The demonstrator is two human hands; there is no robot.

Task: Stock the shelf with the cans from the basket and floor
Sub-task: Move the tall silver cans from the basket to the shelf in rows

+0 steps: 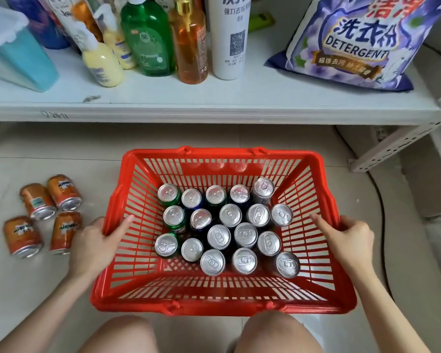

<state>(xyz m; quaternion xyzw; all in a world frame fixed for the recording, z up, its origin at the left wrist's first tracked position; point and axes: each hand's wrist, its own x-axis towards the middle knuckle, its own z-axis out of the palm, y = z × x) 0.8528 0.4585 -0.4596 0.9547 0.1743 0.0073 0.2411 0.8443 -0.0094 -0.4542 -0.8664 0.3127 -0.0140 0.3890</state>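
The left hand (94,240) and right hand (348,242) each grip a side of the red basket (224,305) of cans (245,234), fingers (345,223) curled round its rim

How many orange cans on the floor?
4, all left of the red basket: far-left can, far-right can, near-left can, near-right can partly behind the left hand. No others visible.

**One head-worn wide-angle view**

Looks forward and steeply down, close over a red slatted plastic basket (158,152) on pale floor tiles (36,289); takes in a white painted shelf board (239,98) along the top edge.
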